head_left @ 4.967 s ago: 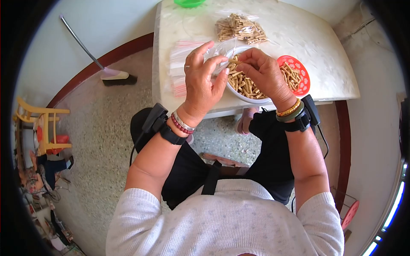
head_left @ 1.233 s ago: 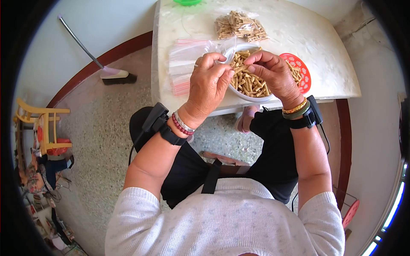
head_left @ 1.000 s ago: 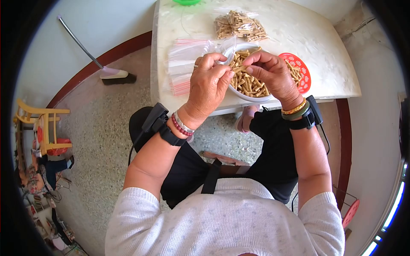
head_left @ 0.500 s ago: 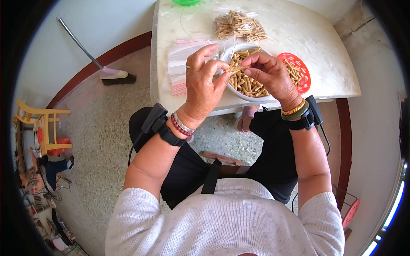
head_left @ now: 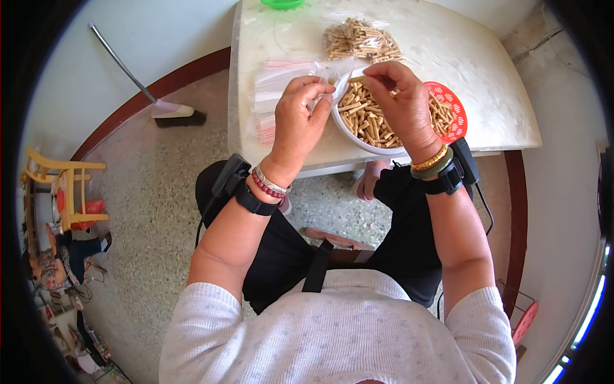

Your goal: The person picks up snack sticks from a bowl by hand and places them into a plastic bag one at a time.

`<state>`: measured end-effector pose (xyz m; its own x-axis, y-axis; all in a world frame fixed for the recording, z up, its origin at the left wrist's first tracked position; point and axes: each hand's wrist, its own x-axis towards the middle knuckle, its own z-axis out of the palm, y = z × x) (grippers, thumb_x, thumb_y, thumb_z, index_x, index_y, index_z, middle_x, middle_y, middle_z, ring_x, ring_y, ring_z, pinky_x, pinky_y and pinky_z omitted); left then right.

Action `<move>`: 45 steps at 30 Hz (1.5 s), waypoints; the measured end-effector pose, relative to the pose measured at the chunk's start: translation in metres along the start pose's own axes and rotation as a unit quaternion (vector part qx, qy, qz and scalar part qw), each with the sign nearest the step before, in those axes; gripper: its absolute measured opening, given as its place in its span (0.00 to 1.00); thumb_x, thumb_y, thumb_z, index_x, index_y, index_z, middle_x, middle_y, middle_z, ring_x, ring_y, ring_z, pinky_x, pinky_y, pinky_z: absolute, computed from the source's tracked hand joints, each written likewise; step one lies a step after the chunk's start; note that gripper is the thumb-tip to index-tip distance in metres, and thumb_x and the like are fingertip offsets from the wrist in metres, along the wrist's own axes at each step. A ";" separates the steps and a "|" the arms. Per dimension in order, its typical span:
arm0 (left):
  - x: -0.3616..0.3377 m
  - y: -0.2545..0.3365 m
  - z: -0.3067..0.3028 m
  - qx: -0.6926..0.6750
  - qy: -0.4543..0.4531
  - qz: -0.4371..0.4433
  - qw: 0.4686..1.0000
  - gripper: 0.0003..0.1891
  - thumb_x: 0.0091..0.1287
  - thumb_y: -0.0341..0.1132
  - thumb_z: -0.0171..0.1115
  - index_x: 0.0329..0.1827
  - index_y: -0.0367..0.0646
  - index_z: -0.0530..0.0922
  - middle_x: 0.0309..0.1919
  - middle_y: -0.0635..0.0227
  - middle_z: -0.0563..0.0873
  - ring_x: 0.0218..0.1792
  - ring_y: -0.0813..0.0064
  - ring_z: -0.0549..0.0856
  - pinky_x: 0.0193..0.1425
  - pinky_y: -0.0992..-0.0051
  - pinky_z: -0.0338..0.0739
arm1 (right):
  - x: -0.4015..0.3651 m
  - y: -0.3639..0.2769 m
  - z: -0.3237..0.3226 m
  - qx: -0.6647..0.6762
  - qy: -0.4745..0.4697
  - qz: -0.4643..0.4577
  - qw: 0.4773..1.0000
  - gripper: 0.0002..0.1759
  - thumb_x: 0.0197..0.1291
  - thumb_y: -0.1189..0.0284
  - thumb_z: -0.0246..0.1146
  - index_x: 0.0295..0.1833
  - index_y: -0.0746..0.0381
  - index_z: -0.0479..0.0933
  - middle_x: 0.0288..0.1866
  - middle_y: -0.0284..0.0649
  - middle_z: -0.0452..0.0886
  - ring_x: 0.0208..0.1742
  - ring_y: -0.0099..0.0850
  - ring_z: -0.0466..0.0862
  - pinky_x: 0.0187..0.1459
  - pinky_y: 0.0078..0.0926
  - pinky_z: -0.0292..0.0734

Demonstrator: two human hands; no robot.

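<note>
Head view: the right hand (head_left: pixel 407 105) pinches a stick (head_left: pixel 356 79) beside the clear bag (head_left: pixel 343 68) that the left hand (head_left: pixel 298 119) appears to grip. Moments ago both hands met over the white bowl (head_left: pixel 352 139); now they're parted, so attention seems shifted bagward. Right sits a red basket (head_left: pixel 460 110); far, a filled bag (head_left: pixel 362 42).

"What's the bowl (head_left: pixel 352 140) made of?"
"Smooth plastic, by its look. The sticks (head_left: pixel 368 118) inside it are rough and matt."
"And around the bowl?"
"Right, a red plastic basket (head_left: pixel 459 115); left, thin, translucent plastic bags (head_left: pixel 272 93); beneath, a smooth, faintly shiny tabletop (head_left: pixel 473 70)."
</note>
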<state>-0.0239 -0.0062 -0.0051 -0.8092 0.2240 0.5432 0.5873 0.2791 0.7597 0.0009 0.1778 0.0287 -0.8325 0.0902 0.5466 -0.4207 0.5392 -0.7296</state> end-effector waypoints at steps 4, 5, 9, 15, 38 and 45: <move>-0.001 0.000 0.002 0.003 0.001 -0.003 1.000 0.12 0.63 0.21 0.60 0.49 0.39 0.82 0.47 0.65 0.84 0.33 0.78 0.81 0.37 0.80 0.76 | 0.010 -0.007 0.016 -0.055 -0.025 -0.044 0.997 0.07 0.54 0.77 0.67 0.39 0.62 0.80 0.33 0.43 0.82 0.32 0.35 0.83 0.36 0.28 0.79; -0.001 0.000 0.003 0.003 0.000 -0.003 1.000 0.12 0.63 0.21 0.60 0.49 0.39 0.82 0.47 0.65 0.84 0.33 0.78 0.81 0.37 0.80 0.76 | 0.011 -0.003 0.020 -0.055 -0.024 -0.043 0.997 0.07 0.54 0.77 0.67 0.39 0.62 0.80 0.33 0.43 0.82 0.32 0.35 0.83 0.36 0.28 0.79; -0.002 -0.001 0.002 0.006 0.026 0.005 1.000 0.16 0.62 0.20 0.60 0.53 0.38 0.80 0.49 0.63 0.83 0.34 0.78 0.81 0.39 0.79 0.77 | 0.013 0.006 0.022 -0.092 -0.033 -0.080 0.992 0.07 0.56 0.77 0.65 0.41 0.62 0.81 0.33 0.42 0.82 0.31 0.36 0.83 0.35 0.29 0.79; -0.002 -0.004 0.003 0.012 0.044 0.019 0.999 0.18 0.62 0.21 0.59 0.57 0.38 0.78 0.52 0.61 0.81 0.37 0.77 0.81 0.39 0.78 0.77 | 0.010 0.033 -0.009 -0.113 -0.049 0.064 0.990 0.06 0.57 0.74 0.65 0.40 0.62 0.82 0.32 0.43 0.84 0.32 0.37 0.85 0.37 0.29 0.80; -0.003 -0.002 0.001 0.014 0.018 0.020 1.000 0.19 0.58 0.21 0.61 0.55 0.35 0.76 0.51 0.55 0.78 0.40 0.62 0.81 0.46 0.68 0.79 | -0.006 0.061 -0.012 -0.258 -0.198 -0.010 0.946 0.07 0.56 0.69 0.62 0.36 0.58 0.83 0.34 0.46 0.84 0.36 0.45 0.83 0.41 0.40 0.78; -0.002 0.005 0.001 0.092 0.049 0.092 0.990 0.16 0.62 0.24 0.60 0.54 0.40 0.79 0.56 0.58 0.78 0.54 0.63 0.78 0.54 0.70 0.75 | -0.001 0.031 -0.027 0.069 -0.162 0.215 0.961 0.08 0.62 0.76 0.64 0.47 0.67 0.79 0.41 0.32 0.83 0.43 0.18 0.79 0.47 0.16 0.75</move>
<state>-0.0195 -0.0046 -0.0024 -0.6803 0.1981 0.7057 0.7115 0.4099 0.5708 -0.0018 0.2174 0.0171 -0.9991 0.0014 0.0425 -0.0385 0.3933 -0.9186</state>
